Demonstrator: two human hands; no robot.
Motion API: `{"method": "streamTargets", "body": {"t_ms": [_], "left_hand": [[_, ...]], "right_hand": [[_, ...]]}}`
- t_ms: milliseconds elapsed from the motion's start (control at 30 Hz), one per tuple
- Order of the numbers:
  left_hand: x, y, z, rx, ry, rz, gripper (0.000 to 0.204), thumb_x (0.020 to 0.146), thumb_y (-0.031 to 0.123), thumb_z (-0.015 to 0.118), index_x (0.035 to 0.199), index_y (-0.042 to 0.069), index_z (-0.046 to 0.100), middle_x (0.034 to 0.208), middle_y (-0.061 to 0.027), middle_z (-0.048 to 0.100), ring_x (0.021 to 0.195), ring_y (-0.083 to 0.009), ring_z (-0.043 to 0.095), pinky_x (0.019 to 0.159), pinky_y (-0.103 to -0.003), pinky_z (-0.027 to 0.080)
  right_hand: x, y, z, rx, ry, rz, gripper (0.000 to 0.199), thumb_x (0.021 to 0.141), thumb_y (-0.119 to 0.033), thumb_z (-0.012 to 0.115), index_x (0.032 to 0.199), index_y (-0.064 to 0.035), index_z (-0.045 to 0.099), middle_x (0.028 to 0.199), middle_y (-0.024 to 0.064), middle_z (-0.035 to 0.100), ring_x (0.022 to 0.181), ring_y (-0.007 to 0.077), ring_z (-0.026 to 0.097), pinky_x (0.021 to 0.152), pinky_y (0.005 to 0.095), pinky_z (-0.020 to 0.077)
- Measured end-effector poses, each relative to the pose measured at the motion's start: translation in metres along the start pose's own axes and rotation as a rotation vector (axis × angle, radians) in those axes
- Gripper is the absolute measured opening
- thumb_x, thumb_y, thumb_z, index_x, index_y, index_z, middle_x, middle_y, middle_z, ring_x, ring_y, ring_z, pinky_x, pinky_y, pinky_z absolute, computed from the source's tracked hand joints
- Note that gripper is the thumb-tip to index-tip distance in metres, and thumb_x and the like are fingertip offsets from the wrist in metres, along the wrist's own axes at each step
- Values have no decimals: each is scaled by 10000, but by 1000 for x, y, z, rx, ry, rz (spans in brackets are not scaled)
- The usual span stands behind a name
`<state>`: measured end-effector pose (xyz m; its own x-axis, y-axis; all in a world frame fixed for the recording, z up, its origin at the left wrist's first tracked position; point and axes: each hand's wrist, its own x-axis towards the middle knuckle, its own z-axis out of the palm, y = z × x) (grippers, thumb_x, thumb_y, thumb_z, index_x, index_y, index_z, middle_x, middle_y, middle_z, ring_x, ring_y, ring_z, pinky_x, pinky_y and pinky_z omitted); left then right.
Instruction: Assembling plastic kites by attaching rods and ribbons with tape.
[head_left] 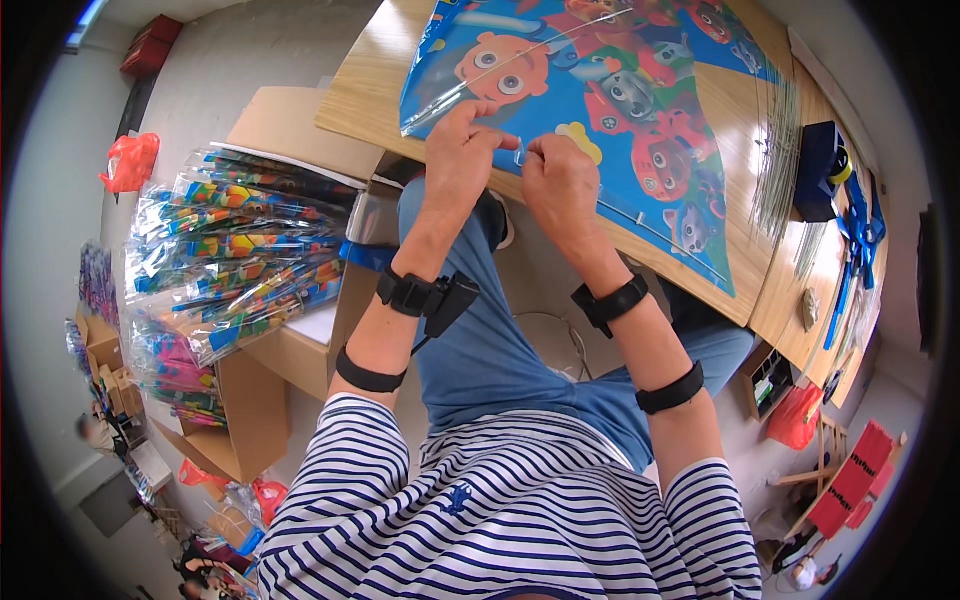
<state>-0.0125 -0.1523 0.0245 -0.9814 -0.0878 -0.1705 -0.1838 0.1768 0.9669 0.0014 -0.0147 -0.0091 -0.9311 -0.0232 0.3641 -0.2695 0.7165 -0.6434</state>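
While both hands meet at the near edge of the wooden bench [370,95], the left hand [460,150] and the right hand [560,180] each pinch the rim of a blue cartoon-printed kite [600,90] lying flat there. Thin rods [775,150] lie beside a tape dispenser [820,170]; wrapped kites [230,250] fill a cardboard box [250,410].
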Motion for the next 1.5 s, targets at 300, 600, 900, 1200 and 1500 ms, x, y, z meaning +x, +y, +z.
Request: {"method": "streamTargets", "body": {"t_ms": [300,600,900,1200,1500], "left_hand": [[-1,-5,1,78,23,116,310,839,16,518,1133,-56,585,820,-153,725,787,-198,691,753,-310,510],[-3,-3,7,134,37,222,277,838,-28,466,1092,-44,578,781,-171,702,751,-244,696,732,-337,522],[0,-6,5,85,13,160,294,834,-26,475,1109,-60,574,810,-166,716,774,-207,693,754,-301,511],[1,-7,9,-22,0,14,316,838,-20,531,1145,-85,563,856,-152,717,817,-172,679,777,-273,505],[14,-30,10,176,57,62,303,766,-28,620,1069,-26,619,761,-111,690,709,-184,669,689,-309,529]], "right_hand": [[16,-1,-9,128,2,-62,100,766,5,615,859,-24,639,844,155,621,763,353,620,644,434,493],[29,4,-16,13,-141,-259,84,773,4,627,842,-37,654,811,118,573,753,317,601,617,416,473],[29,3,-17,-32,-79,-454,77,684,18,600,733,-34,571,766,118,537,744,319,568,640,431,451],[18,10,-24,59,-75,-471,118,666,40,573,760,-22,538,783,122,500,778,326,529,679,430,434],[8,23,-28,151,-48,-407,153,662,59,571,793,-15,544,835,135,534,819,355,544,716,443,450]]}}
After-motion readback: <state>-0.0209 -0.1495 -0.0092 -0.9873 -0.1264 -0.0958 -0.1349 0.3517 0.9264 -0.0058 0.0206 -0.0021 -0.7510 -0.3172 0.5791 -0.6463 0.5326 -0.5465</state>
